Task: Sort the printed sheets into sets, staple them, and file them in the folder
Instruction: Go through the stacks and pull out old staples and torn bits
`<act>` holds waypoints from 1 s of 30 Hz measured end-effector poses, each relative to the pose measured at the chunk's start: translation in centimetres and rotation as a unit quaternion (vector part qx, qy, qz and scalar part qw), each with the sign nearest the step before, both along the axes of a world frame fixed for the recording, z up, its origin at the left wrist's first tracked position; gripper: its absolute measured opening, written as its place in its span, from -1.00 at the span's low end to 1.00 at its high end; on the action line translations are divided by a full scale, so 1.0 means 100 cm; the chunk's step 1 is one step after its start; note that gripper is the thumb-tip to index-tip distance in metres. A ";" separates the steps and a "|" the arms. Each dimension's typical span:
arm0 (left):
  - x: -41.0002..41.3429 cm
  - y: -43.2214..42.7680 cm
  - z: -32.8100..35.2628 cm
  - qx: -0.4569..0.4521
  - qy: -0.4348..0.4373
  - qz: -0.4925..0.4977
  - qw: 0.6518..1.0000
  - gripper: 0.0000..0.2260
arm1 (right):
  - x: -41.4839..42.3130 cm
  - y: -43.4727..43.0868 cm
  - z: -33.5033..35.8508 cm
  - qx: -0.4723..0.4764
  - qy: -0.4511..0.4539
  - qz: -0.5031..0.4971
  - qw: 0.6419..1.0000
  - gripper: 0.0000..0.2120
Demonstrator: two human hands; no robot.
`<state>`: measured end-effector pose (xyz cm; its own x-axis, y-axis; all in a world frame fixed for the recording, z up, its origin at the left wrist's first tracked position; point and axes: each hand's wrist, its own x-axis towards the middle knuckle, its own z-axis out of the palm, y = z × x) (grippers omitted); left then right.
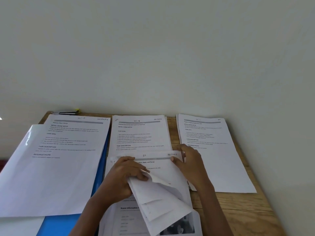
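Sorting is judged to be well advanced but unfinished: the left pile [68, 150] at 10 o'clock, the middle pile [139, 135] at 12 o'clock and the right pile [213, 150] at 2 o'clock are lying on the desk [238, 210]. At 6 o'clock the left hand [122, 174] is curling round folded-back sheets of a remaining stack [163, 198], and the right hand [189, 160] is pinching its upper right corner. The blue folder [100, 169] is lying open under the left pile; stapling and filing cannot be confirmed.
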<state>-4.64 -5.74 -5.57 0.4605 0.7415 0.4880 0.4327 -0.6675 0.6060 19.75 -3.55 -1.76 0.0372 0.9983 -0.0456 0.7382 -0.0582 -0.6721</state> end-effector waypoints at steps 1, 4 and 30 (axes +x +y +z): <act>0.000 0.000 0.001 0.002 -0.004 -0.001 1.000 -0.70 | -0.001 0.002 -0.001 0.003 0.005 0.007 1.000 -0.72; 0.002 -0.002 0.004 0.003 -0.019 0.002 1.000 -0.71 | -0.003 0.001 0.000 0.041 0.030 0.012 0.999 -0.68; 0.003 -0.004 0.002 0.002 -0.039 0.006 0.999 -0.73 | 0.006 -0.032 0.030 -0.113 0.390 0.098 0.908 -0.91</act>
